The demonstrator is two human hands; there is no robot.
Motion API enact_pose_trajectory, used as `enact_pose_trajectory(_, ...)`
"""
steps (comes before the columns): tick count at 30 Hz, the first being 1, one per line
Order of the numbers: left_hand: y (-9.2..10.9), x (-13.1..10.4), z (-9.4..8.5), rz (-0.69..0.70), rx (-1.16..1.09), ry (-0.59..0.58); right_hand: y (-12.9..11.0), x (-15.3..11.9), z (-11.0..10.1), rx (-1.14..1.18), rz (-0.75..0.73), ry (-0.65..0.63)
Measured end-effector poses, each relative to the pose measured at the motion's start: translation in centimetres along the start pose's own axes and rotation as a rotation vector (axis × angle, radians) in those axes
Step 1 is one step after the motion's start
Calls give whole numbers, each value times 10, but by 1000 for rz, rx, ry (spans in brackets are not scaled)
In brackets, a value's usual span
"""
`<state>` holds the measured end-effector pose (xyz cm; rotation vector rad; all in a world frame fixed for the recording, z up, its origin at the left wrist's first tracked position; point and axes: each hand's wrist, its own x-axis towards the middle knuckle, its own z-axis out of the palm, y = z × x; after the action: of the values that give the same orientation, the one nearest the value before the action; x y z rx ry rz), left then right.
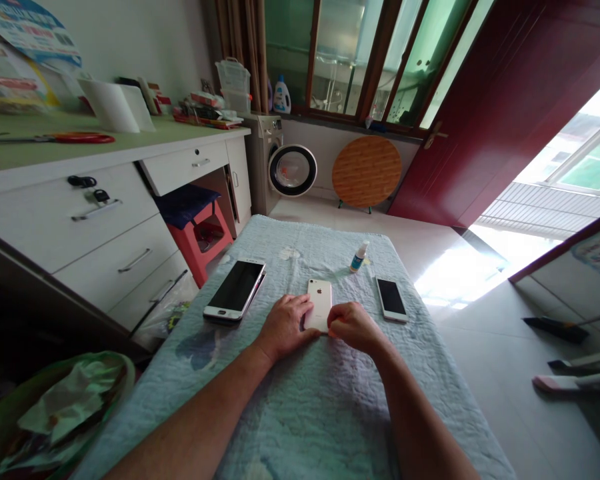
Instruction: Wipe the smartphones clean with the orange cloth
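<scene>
A pale smartphone [321, 300] lies on the cloth in front of me, with its back and apple logo facing up. My left hand [286, 321] steadies this phone, its fingers over the left edge and its thumb along the bottom end. At the lower right edge of the phone, my right hand [355, 325] is curled closed against it. Whatever those curled fingers hold, if anything, is hidden. To the left rests a larger phone [237, 288], dark screen up, on top of another flat device. A smaller white phone [391, 298] lies to the right.
A small spray bottle [359, 257] stands behind the phones on the light blue quilted cloth [340, 413]. A white desk [110, 233] runs along the left, with a red stool [205, 233] beneath it. A lined bin [125, 373] sits at lower left.
</scene>
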<state>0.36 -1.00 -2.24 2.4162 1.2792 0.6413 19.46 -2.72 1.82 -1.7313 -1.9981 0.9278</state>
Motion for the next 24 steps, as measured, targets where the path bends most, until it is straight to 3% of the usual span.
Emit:
enact_pose_trajectory(4,1,0,1,4,-10,37,2,4,6,86,-174,191)
enact_pose_trajectory(10,-1,0,2,26,-22,43,10,10,22,-47,-335,135)
enact_pose_trajectory(18,-1,0,0,13,-1,-1,20,21,25,-168,-204,360)
enact_pose_trajectory(24,-1,0,-1,10,-60,7,21,26,29,-206,-161,358)
